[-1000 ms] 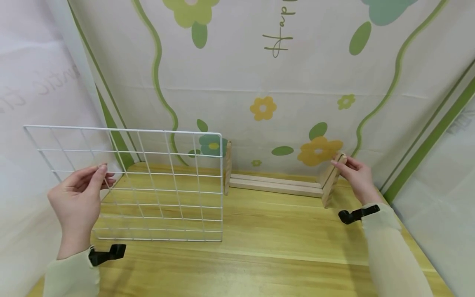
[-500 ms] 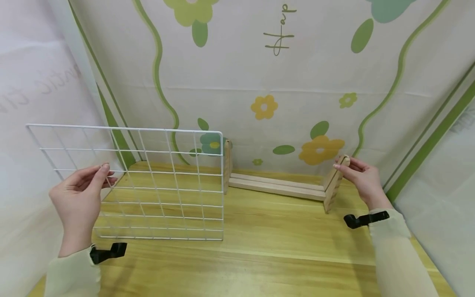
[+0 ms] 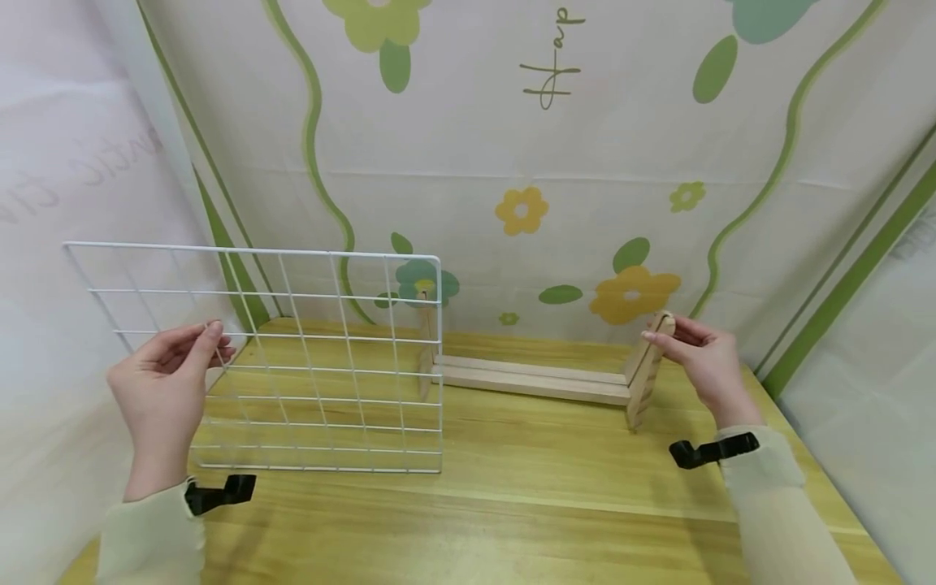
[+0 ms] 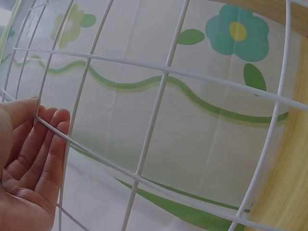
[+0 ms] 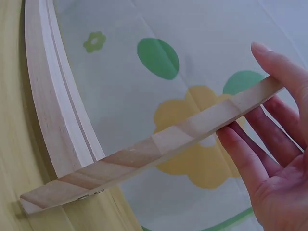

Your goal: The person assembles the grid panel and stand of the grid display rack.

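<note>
A white wire grid panel (image 3: 307, 335) stands upright on the left side of the table, its lower edge near the tabletop. My left hand (image 3: 164, 374) pinches one of its wires between thumb and fingers; the left wrist view shows the fingertips at a wire crossing. To the right is a pale wooden stand (image 3: 534, 380), a grooved crossbar between two upright end pieces. My right hand (image 3: 705, 366) grips the top of the right end piece (image 5: 168, 139), thumb on one side and fingers on the other. The left end piece (image 3: 426, 345) shows through the grid.
The wood-grain table (image 3: 512, 504) reaches forward to a flowered cloth backdrop (image 3: 468, 146). Cloth walls rise at the left (image 3: 58, 341) and right (image 3: 870, 390). Black camera mounts sit on both wrists.
The wooden stand has shifted left and slightly toward me with my right hand, so its left end is now behind the grid. The left hand and grid have drifted slightly right.
</note>
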The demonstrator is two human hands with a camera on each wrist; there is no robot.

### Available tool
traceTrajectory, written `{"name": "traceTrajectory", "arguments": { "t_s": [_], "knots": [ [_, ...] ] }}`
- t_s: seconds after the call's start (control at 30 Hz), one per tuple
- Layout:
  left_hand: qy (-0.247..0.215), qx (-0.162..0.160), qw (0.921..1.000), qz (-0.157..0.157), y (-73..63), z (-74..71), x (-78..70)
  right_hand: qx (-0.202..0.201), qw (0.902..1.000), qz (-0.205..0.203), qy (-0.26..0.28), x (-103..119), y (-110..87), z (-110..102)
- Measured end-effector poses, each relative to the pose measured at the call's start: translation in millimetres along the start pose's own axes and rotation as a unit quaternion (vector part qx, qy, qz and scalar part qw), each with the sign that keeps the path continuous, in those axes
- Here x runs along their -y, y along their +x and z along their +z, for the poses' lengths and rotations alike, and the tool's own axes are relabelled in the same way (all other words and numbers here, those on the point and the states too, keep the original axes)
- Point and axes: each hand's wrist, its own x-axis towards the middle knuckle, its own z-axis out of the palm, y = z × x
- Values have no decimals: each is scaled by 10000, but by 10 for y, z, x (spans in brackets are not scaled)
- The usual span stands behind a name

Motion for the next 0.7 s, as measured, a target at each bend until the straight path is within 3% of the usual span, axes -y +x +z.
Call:
{"name": "traceTrajectory", "arguments": {
  "t_s": [0.43, 0.7],
  "knots": [
    [114, 73, 9999, -101, -9, -10, -19, -127, 9950, -108, -981, 30, -193, 255],
    [240, 100, 9996, -79, -14, -16, -32, -112, 9942, -184, -1049, 13, -257, 325]
  ]
}}
